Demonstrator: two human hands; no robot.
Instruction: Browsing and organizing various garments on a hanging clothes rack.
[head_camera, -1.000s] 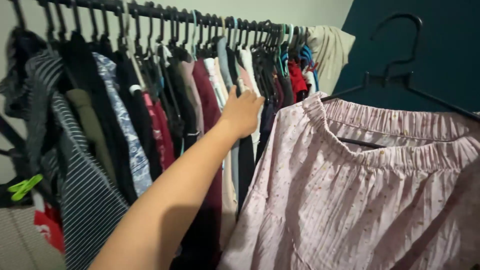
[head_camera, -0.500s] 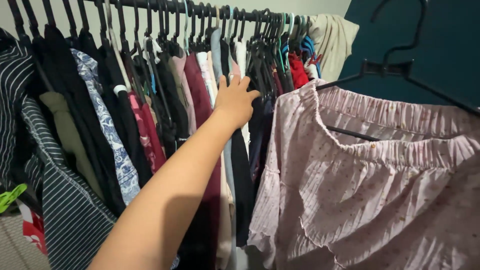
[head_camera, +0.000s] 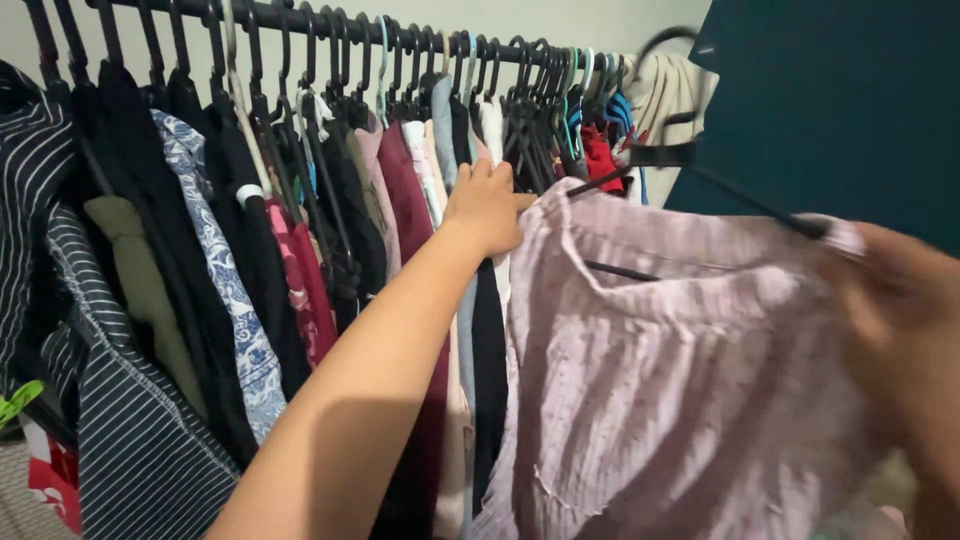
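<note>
My left hand (head_camera: 487, 205) reaches into a packed clothes rail (head_camera: 300, 22), its fingers pushed between the hanging garments near a white top and a black one. My right hand (head_camera: 905, 300), blurred at the right edge, grips the shoulder end of a black hanger (head_camera: 690, 160). On that hanger hangs a pale pink pleated garment (head_camera: 660, 380) with an elastic waistband. The hanger's hook points toward the rail, just right of my left hand. The pink garment touches my left hand's knuckles.
Many garments hang on dark hangers: a striped dark shirt (head_camera: 130, 430) at left, a blue patterned one (head_camera: 225, 290), maroon and red pieces. A beige garment (head_camera: 670, 95) ends the rail. A dark teal wall (head_camera: 840, 90) stands at right.
The pink garment on its hanger has swung left and closer to the rail, and my right hand has come into view holding it. My left hand stays pushed among the clothes.
</note>
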